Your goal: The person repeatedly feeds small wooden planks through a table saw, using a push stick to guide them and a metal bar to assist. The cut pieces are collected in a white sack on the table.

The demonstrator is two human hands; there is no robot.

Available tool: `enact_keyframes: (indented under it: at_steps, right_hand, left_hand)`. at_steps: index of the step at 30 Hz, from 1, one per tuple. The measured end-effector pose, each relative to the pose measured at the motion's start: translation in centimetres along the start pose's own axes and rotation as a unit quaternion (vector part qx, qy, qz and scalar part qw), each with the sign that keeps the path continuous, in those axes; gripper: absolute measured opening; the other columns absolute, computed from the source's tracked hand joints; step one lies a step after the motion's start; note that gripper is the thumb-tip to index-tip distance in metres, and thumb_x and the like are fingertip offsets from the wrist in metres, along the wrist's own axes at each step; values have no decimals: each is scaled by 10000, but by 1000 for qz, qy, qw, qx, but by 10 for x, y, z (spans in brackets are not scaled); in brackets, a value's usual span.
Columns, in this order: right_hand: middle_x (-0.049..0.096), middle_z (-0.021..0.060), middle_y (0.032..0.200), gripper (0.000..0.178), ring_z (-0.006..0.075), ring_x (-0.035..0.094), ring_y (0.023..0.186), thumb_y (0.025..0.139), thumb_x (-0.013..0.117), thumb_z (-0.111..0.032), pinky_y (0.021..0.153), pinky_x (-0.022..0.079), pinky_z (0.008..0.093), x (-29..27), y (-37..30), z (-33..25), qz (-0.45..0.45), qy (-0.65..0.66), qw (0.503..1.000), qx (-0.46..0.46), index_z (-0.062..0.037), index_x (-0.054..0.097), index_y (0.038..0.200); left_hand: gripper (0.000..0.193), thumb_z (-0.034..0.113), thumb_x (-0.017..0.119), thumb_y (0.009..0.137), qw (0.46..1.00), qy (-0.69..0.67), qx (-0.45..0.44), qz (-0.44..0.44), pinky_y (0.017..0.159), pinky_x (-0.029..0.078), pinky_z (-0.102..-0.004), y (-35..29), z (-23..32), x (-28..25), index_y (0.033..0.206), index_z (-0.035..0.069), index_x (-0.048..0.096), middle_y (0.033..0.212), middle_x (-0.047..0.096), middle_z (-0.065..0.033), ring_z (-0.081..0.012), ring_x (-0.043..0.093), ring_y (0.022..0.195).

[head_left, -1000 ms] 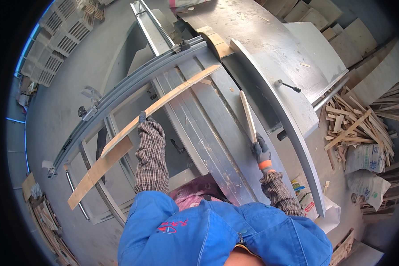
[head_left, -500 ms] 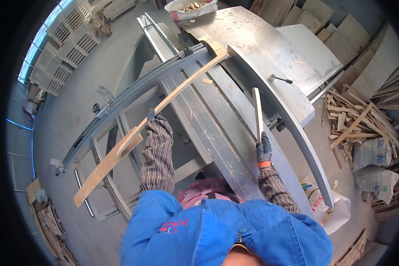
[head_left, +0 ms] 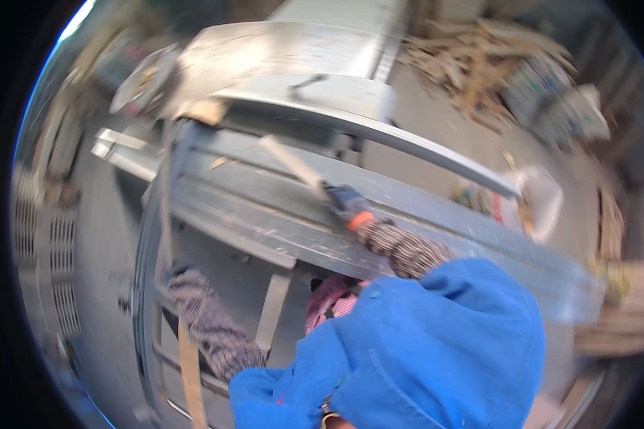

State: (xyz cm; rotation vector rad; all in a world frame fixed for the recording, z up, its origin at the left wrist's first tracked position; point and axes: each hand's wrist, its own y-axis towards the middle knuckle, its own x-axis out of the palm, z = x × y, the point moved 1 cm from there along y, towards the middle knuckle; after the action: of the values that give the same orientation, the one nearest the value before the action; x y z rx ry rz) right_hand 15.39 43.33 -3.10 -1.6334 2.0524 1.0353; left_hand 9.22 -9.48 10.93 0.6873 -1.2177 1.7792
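My left hand (head_left: pixel 183 271), in a dark glove, is closed around a long thin wooden strip (head_left: pixel 190 379), though blur smears its fingers. The strip runs from below the hand up along the near rail toward the saw table's far left corner. In my right hand (head_left: pixel 343 201), gloved with an orange cuff, is a short pale wooden stick (head_left: pixel 290 160), its free end pointing away over the grooved metal sliding table (head_left: pixel 257 187). A curved-looking metal fence (head_left: pixel 415 151) lies beyond the right hand.
A bag of wood scraps (head_left: pixel 144 84) is at the far left. Loose wood strips (head_left: pixel 472 64) are piled at the far right, near filled sacks (head_left: pixel 544 96). Slatted crates (head_left: pixel 61 243) line the left side. Wood chips (head_left: pixel 220 163) lie on the table.
The whole view has swung round to the right and blurred. My right hand with the stick now sits over the sliding table's grooves; the left hand stays at the long strip.
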Motion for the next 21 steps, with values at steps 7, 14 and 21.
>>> enact_keyframes:
  at_steps: [7,14,21]
  right_hand:
    - [609,224,1061,617,408,608,987,976,614,-419,861,498,504,-12,-4,-13,-34,-24,996,82,-252,445,1545]
    - [600,237,1106,629,418,603,1019,970,627,-392,894,496,504,-17,-14,-8,-7,-29,993,118,-256,434,1553]
    - [642,235,1017,629,418,623,954,950,630,-335,836,508,497,-19,-22,0,0,-73,992,102,-144,474,1529]
  left_hand:
    - [280,346,672,987,988,127,32,87,469,393,-267,-6,9,-1,1048,75,632,730,511,7,-128,467,566]
    - [301,363,652,994,982,187,-6,-1,494,423,-271,4,29,-10,1100,83,623,803,569,10,-134,499,596]
    - [269,311,712,957,972,41,-226,-44,582,530,-283,42,68,-48,1070,72,658,801,620,-34,-157,580,647]
